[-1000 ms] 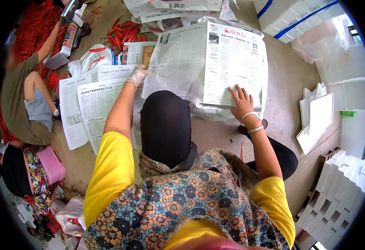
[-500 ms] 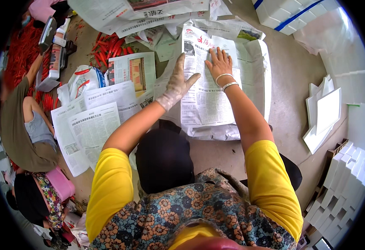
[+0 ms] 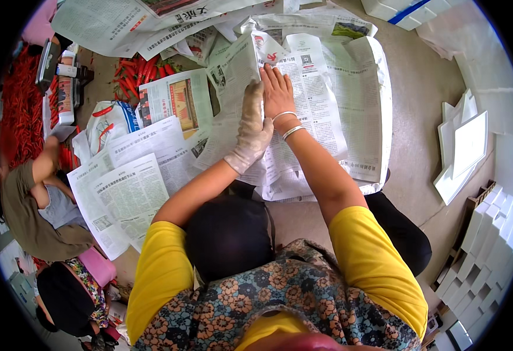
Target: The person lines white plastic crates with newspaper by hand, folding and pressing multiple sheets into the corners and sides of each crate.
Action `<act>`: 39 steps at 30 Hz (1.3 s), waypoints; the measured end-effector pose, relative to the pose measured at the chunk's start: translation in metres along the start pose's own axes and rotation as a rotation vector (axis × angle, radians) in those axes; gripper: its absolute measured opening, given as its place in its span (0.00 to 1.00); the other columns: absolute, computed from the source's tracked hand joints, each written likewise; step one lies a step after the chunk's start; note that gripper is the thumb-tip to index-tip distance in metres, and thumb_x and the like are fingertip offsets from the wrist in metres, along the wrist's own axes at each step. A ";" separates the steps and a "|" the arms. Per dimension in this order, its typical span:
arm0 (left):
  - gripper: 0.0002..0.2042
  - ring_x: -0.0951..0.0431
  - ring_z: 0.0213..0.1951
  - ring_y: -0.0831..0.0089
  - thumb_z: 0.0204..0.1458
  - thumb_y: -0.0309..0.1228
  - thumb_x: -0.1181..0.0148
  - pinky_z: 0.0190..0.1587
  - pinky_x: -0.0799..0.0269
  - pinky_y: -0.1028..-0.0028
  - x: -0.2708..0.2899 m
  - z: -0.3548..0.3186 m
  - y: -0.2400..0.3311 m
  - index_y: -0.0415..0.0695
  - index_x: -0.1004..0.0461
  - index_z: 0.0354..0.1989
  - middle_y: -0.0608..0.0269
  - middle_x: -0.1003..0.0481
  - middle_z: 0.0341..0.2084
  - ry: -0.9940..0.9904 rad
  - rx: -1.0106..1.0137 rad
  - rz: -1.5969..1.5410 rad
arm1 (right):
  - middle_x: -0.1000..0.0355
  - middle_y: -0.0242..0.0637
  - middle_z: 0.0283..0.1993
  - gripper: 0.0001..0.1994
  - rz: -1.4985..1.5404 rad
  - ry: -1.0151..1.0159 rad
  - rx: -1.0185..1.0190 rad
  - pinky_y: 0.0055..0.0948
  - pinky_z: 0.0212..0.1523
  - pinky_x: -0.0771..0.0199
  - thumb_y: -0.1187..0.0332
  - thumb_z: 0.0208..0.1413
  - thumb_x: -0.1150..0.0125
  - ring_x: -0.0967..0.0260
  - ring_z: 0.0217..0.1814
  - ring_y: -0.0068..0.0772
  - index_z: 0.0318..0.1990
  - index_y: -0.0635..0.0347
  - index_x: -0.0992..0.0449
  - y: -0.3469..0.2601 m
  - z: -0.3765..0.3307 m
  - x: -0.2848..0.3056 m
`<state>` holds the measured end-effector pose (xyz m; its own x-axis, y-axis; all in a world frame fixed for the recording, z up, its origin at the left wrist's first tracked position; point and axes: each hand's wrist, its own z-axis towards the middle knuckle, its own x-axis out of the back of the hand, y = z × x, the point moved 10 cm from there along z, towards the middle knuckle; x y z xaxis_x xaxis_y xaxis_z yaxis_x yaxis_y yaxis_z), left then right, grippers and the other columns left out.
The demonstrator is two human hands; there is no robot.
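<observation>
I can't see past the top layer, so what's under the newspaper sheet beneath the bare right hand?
Under that newspaper sheet, more printed newspaper sticks out to the right. The right hand lies on top. Anything deeper is covered, so it can't be seen.

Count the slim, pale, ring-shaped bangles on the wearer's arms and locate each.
2. One slim, pale, ring-shaped bangle lies nearest the bare right hand; a second pale bangle sits beside it, toward the elbow. The whitish fabric left glove could hide others.
</observation>
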<state>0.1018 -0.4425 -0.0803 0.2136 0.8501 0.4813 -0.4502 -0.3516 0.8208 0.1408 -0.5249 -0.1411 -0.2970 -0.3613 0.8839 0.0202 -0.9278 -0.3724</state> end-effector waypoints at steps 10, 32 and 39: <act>0.40 0.44 0.64 0.55 0.42 0.19 0.49 0.64 0.49 0.69 -0.006 0.001 -0.035 0.39 0.60 0.67 0.42 0.48 0.63 -0.030 0.344 -0.124 | 0.32 0.41 0.45 0.17 0.163 -0.009 -0.053 0.44 0.53 0.38 0.73 0.47 0.46 0.38 0.51 0.48 0.48 0.56 0.30 0.030 0.046 0.033; 0.36 0.34 0.56 0.55 0.39 0.20 0.48 0.60 0.39 0.70 -0.008 0.097 0.137 0.45 0.47 0.63 0.46 0.36 0.56 -0.180 0.023 -0.134 | 0.51 0.46 0.68 0.28 -0.183 -0.178 -0.073 0.45 0.66 0.53 0.68 0.52 0.51 0.55 0.70 0.44 0.62 0.62 0.44 -0.017 -0.073 0.180; 0.36 0.37 0.60 0.61 0.38 0.21 0.47 0.60 0.42 0.73 0.012 0.105 0.211 0.43 0.47 0.63 0.49 0.39 0.59 -0.181 0.054 -0.198 | 0.42 0.48 0.62 0.29 -0.145 -0.252 0.080 0.42 0.60 0.43 0.57 0.51 0.43 0.47 0.65 0.46 0.58 0.63 0.37 -0.046 -0.118 0.291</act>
<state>0.0999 -0.5476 0.1310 0.4466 0.8220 0.3533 -0.3389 -0.2101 0.9171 -0.0593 -0.5766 0.1002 -0.0559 -0.2273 0.9722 0.0728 -0.9721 -0.2231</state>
